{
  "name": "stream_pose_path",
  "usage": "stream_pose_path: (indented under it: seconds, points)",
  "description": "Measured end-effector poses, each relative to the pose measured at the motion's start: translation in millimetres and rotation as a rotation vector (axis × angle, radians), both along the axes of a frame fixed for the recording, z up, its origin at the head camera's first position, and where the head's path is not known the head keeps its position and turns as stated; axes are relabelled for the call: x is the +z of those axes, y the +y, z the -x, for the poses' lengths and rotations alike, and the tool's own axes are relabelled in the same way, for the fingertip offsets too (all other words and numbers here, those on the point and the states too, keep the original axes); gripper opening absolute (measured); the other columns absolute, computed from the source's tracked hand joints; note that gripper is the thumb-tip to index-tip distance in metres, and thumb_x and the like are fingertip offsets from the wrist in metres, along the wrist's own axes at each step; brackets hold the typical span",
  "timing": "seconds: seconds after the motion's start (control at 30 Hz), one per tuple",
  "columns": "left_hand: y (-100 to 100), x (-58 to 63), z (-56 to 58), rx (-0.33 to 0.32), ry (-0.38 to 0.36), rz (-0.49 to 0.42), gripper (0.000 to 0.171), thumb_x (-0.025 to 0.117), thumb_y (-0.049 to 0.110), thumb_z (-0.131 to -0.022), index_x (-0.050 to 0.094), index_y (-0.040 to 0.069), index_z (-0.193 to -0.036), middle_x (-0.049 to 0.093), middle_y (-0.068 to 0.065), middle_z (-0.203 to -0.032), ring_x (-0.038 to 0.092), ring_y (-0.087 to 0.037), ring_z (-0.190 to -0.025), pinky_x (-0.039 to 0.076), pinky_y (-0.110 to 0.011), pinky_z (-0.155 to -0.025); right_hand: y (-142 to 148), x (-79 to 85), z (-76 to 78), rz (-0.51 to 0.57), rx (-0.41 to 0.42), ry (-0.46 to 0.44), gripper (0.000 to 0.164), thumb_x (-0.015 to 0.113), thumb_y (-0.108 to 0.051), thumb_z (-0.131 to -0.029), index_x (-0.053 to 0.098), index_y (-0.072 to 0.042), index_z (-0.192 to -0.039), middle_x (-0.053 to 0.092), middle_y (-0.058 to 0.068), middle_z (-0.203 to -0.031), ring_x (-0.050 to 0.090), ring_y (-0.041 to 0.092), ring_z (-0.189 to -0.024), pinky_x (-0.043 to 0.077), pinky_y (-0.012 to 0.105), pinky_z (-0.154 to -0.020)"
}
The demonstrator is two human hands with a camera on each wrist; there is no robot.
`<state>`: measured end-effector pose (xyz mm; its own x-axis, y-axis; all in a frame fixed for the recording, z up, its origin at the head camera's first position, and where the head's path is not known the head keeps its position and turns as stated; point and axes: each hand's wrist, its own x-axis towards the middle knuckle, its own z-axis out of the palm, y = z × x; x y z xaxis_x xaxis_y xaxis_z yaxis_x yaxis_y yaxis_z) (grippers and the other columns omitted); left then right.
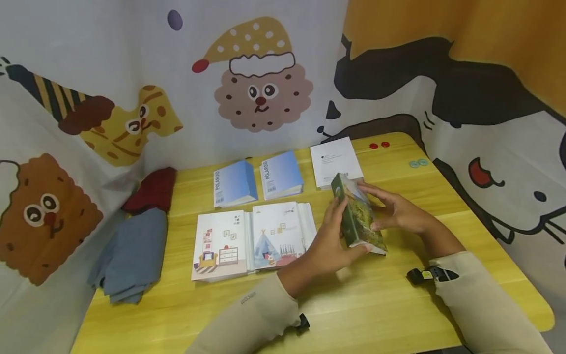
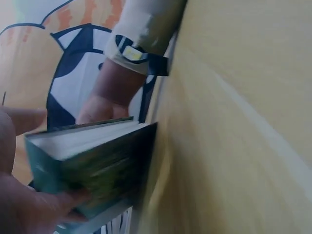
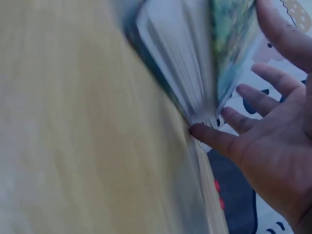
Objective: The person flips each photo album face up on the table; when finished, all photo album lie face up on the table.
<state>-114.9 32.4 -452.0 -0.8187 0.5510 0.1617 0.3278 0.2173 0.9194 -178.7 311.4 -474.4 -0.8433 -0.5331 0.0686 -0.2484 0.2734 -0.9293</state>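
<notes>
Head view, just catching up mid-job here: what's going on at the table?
A person is handling a green-spined book at the right part of the yellow table. The left hand grips it on the spine side; the right hand, fingers mostly straight, touches the other side. Its pages are slightly fanned. Two white picture-covered books lie to its left, with two blue books behind those and a plain white book just beyond the held one.

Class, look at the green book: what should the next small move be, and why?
Probably lower the book flat onto the table: the left hand grips it at a tilt, its pages show between parted covers, and the blue books lie flat.
</notes>
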Motion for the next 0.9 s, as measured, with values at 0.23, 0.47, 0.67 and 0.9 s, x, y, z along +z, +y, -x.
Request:
stream_pose_path:
  seconds: [0.23,0.47,0.67,0.9]
  points:
    - [-9,-2.6,3.3,0.021,-0.026,0.18,0.102,0.076,0.034,-0.103,0.008,0.015,-0.178,0.011,-0.016,-0.184,0.031,-0.038,-0.165,0.044,-0.053,-0.128,0,-4.3,-3.0,-0.139,-0.041,-0.004,0.102,0.093,-0.011,-0.084,0.039,-0.008,-0.17,0.011,0.021,-0.184,0.009,0.06,-0.166,0.02,0.088,-0.121]
    - [-15,-8.8,4.5,0.02,-0.085,0.34,0.098,0.073,0.037,-0.105,0.009,0.014,-0.177,0.004,-0.027,-0.182,0.022,-0.046,-0.167,0.037,-0.06,-0.131,-2,-8.8,-3.4,-0.261,-0.046,0.004,0.097,0.095,-0.018,-0.083,0.046,-0.008,-0.166,0.014,0.021,-0.184,0.007,0.059,-0.167,0.016,0.084,-0.126]
    - [-14,-15.7,6.5,0.116,-0.081,0.372,0.099,0.081,0.04,-0.099,0.024,0.016,-0.176,0.013,-0.032,-0.179,0.029,-0.051,-0.164,0.041,-0.063,-0.127,-6,-9.2,-3.4,-0.293,-0.05,0.004,0.097,0.096,-0.019,-0.083,0.046,-0.006,-0.166,0.013,0.023,-0.183,0.004,0.059,-0.167,0.011,0.085,-0.126]
    - [-12,-14.3,9.3,0.188,-0.071,0.355,0.102,0.09,0.034,-0.093,0.031,0.01,-0.173,0.006,-0.024,-0.183,0.028,-0.048,-0.165,0.044,-0.06,-0.126,-6,-7.6,-2.1,-0.325,-0.05,0.014,0.099,0.096,-0.022,-0.083,0.046,-0.007,-0.166,0.015,0.022,-0.183,0.006,0.059,-0.167,0.012,0.085,-0.126]
